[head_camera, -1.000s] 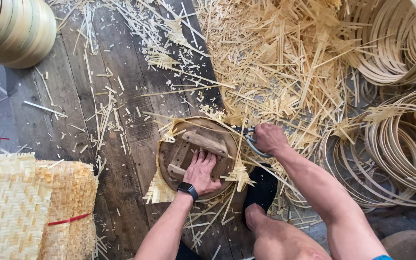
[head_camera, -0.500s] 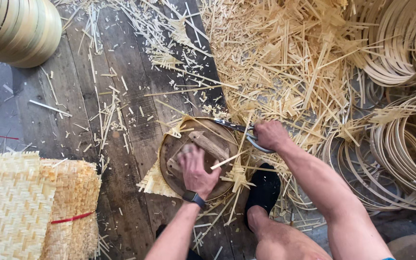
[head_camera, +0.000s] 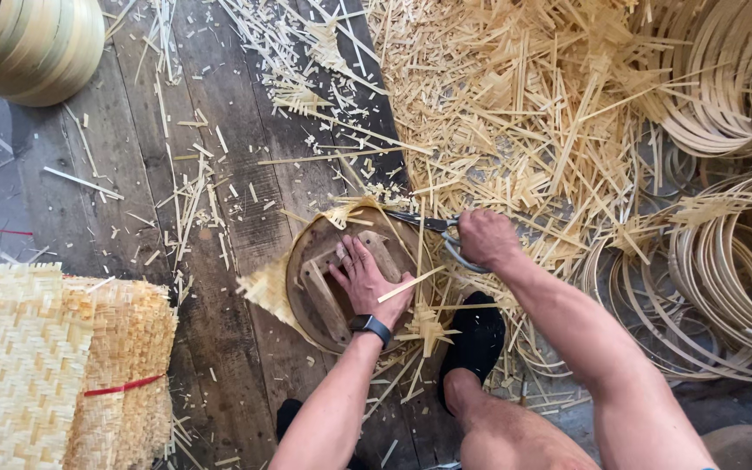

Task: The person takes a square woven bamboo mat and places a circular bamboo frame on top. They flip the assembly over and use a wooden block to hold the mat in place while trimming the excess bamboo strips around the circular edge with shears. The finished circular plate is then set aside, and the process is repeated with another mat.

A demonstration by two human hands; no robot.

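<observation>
The left hand point(head_camera: 367, 283) covers the middle of the round wooden form point(head_camera: 319, 287), and the woven mat point(head_camera: 271, 287) beneath it shows only at its fringe. The scissors point(head_camera: 433, 228) vanish into the right hand point(head_camera: 487, 239), so their handles are perhaps closed. The stacked mats point(head_camera: 45, 365) and bamboo hoops point(head_camera: 733, 261) run off the edges.
</observation>
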